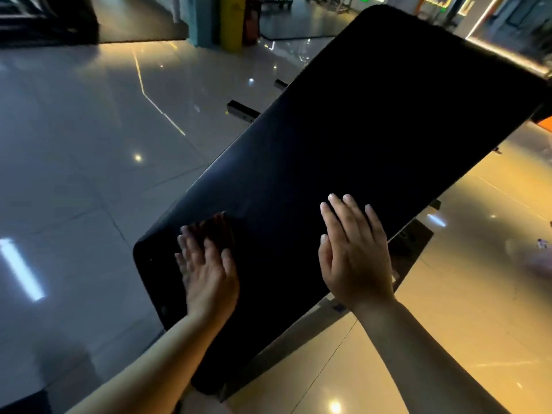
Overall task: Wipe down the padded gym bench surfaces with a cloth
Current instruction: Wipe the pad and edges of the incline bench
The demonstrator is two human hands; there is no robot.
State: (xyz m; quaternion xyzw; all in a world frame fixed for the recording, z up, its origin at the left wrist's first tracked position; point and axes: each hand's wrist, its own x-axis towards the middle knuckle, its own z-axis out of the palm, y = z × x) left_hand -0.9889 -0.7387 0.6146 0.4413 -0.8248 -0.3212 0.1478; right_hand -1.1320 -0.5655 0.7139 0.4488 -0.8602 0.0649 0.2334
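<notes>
A long black padded bench (373,138) runs diagonally from lower left to upper right. My left hand (206,270) lies flat near the pad's lower left end, its straight fingers pressing a dark reddish-brown cloth (219,230) onto the surface. The cloth shows just beyond my fingertips and is slightly blurred. My right hand (355,252) rests flat on the pad to the right, fingers straight and spread, holding nothing.
Glossy tiled floor (89,174) surrounds the bench, with light reflections. Black metal frame feet (242,110) stick out on the far left side, and the frame base (415,237) shows under the right edge. A yellow and teal column (221,19) stands at the back.
</notes>
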